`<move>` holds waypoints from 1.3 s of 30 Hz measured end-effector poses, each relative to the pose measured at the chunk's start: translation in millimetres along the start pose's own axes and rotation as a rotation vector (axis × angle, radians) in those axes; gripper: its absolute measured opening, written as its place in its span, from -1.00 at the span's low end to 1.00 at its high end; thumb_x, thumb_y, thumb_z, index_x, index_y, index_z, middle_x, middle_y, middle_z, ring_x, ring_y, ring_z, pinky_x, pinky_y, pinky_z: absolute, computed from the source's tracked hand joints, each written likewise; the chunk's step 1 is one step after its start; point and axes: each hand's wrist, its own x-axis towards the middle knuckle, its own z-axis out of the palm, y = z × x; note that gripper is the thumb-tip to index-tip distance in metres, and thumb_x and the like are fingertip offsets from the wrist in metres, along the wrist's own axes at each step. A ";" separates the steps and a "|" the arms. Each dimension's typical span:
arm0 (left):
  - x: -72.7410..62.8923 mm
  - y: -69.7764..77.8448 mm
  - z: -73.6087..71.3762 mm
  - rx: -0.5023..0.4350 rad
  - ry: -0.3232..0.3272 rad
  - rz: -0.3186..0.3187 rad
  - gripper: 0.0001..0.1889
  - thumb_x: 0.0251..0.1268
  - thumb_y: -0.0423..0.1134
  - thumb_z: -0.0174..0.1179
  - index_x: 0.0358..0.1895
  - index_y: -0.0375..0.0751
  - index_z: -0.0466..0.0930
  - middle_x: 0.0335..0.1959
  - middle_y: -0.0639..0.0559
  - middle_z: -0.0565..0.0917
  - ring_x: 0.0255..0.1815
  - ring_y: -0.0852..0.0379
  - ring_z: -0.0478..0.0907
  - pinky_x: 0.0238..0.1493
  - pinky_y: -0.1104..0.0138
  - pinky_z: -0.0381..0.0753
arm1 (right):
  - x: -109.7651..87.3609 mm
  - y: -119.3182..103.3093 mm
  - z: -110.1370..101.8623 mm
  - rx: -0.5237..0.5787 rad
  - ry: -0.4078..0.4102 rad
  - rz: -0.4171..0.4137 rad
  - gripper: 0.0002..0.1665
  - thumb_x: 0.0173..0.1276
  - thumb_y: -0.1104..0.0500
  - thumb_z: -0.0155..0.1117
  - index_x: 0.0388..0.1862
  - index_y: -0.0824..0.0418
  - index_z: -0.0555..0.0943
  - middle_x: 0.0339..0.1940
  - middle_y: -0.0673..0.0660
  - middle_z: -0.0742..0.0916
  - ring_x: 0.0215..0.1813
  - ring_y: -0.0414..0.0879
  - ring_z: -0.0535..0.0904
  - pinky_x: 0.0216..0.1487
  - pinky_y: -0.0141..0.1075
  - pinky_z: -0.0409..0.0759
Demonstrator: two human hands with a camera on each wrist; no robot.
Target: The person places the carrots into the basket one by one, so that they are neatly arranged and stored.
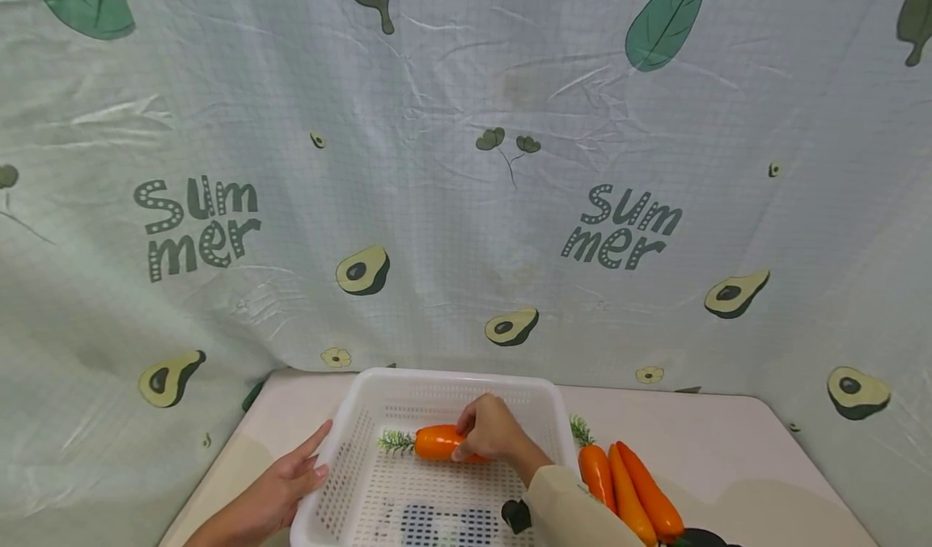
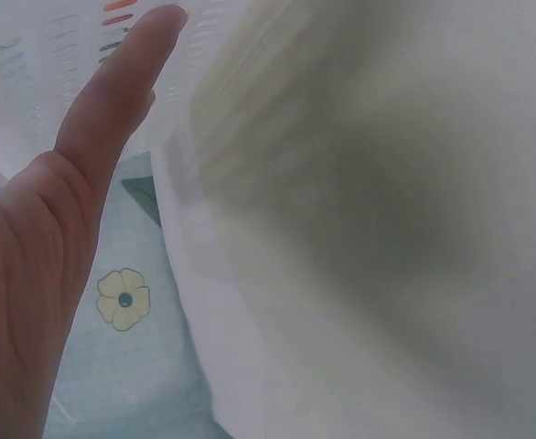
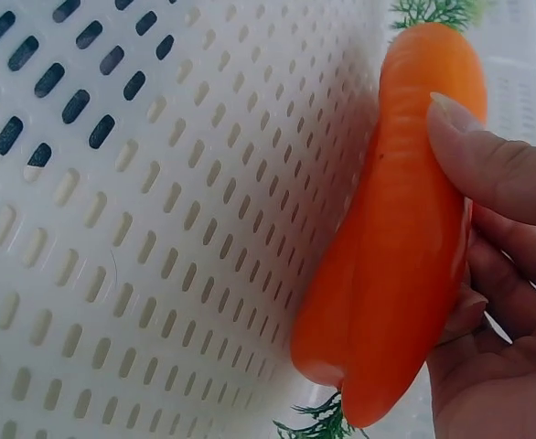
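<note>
Carrots (image 1: 437, 443), apparently two, lie inside a white basket (image 1: 459, 375) by the far edge of the worktop (image 1: 699, 426), one clamped in the right hand (image 1: 493, 427); the left hand (image 1: 273, 486), thumb and forefinger apart, touches its left rim. Work looks partway: three more carrots (image 1: 650, 494) lie outside, toward the worktop's right edge.

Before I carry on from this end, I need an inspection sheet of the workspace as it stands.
Surface: pale tabletop, partly in shadow.
Job's things: white perforated basket; carrot inside it, what looks like a second carrot alongside; three carrots outside, right of the basket.
Clutter: dark object cut off by the frame edge, black object by the right sleeve; neither identifiable.
Grippers: left hand at the basket's left side; right hand grips the carrot.
Cables: nothing seen.
Surroundings: printed curtain behind.
</note>
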 end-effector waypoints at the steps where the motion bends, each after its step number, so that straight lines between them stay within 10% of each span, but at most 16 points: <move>1: 0.1 -0.2 -0.2 -0.003 -0.003 0.000 -0.13 0.75 -0.14 -0.12 0.59 -0.18 -0.70 0.63 -0.54 0.07 0.30 0.01 0.56 0.22 -0.11 0.69 | -0.1 0.3 0.1 -0.004 -0.002 -0.003 -0.68 -0.11 0.36 0.76 -0.40 0.25 0.76 -0.42 0.07 0.74 -0.32 -0.05 0.59 -0.13 -0.16 0.77; 26: 1.6 1.7 3.5 0.011 0.021 -0.031 -0.09 0.72 -0.11 -0.06 0.61 -0.16 -0.68 0.63 -0.60 -0.10 0.31 0.00 0.55 0.24 -0.13 0.67 | -5.8 1.7 0.3 0.004 0.031 0.006 -0.78 0.05 0.42 0.65 -0.43 0.22 0.74 -0.43 0.02 0.70 -0.29 -0.04 0.55 -0.09 -0.13 0.75; 39: 1.0 -1.9 -1.0 0.003 0.006 -0.012 -0.12 0.74 -0.12 -0.09 0.58 -0.15 -0.70 0.63 -0.51 0.09 0.31 0.03 0.55 0.22 -0.10 0.69 | -14.7 -7.2 -20.3 0.256 0.169 0.140 -0.91 0.21 0.37 0.53 -0.31 0.28 0.78 -0.34 0.10 0.73 -0.28 -0.03 0.58 -0.13 -0.22 0.77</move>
